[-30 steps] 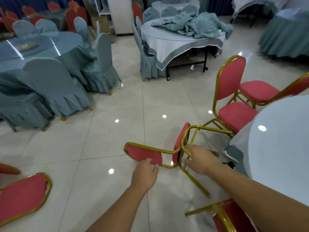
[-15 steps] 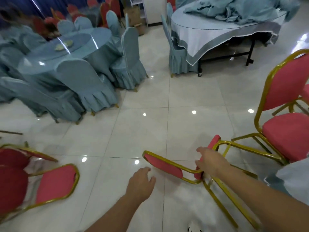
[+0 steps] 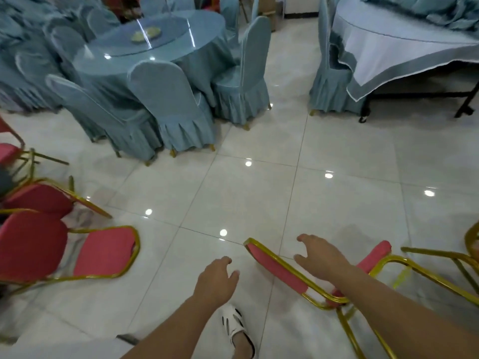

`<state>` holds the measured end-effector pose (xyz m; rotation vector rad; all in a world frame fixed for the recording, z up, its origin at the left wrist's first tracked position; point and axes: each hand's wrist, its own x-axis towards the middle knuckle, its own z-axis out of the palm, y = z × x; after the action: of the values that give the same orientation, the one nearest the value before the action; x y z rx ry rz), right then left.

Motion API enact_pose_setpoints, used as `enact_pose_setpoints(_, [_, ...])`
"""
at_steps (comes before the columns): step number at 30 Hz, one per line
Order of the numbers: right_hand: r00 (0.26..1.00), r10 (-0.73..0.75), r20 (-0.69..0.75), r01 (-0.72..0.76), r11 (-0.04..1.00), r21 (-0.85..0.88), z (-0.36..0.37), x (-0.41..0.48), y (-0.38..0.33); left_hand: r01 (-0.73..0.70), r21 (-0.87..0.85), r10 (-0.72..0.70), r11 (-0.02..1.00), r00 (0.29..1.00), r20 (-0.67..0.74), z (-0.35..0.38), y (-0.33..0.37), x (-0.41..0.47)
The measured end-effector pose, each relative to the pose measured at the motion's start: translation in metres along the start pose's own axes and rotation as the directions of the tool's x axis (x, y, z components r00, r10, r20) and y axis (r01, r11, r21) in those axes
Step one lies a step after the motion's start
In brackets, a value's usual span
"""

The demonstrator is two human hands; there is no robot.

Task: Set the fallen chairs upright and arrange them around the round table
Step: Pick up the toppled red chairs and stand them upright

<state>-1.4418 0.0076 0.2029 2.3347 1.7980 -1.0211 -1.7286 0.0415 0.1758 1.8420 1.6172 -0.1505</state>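
Note:
A red chair with a gold frame (image 3: 282, 274) lies on its side on the white tiled floor in front of me. My right hand (image 3: 321, 257) hovers just above its backrest with fingers spread, holding nothing. My left hand (image 3: 216, 279) is open too, to the left of the backrest and clear of it. More fallen red chairs (image 3: 103, 251) lie in a heap at the left edge. The round table these chairs belong to is out of view.
A blue-covered round table (image 3: 155, 45) with several covered chairs (image 3: 171, 107) stands at the back left. Another table with a white cloth (image 3: 388, 53) is at the back right. My white shoe (image 3: 234, 325) is below my left hand. Bare floor lies in between.
My right hand has let go of the chair's seat edge and moved left over the backrest. The view has swung left, so the upright red chair is gone from sight.

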Motion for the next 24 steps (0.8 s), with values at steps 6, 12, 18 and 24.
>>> enact_pose_setpoints(6, [0.994,0.097,0.056,-0.094,0.994,-0.058,-0.001,0.074,-0.032,-0.017,-0.086,0.021,0.996,0.998,0.052,-0.03,-0.023,0.089])
enact_pose_setpoints(12, [0.987,0.116,0.114,-0.107,0.991,-0.079,0.008,0.136,-0.07,-0.005,-0.049,0.01,0.999,0.993,0.115,-0.063,-0.052,0.147])
enact_pose_setpoints(18, [0.956,0.101,0.275,-0.066,0.989,-0.132,0.026,0.2,-0.078,0.083,0.009,-0.083,0.997,0.983,0.163,-0.07,-0.09,0.18])
enact_pose_setpoints(24, [0.927,0.112,0.359,-0.059,0.986,-0.155,0.067,0.267,-0.072,0.059,0.135,-0.092,0.989,0.964,0.251,-0.06,-0.112,0.226])
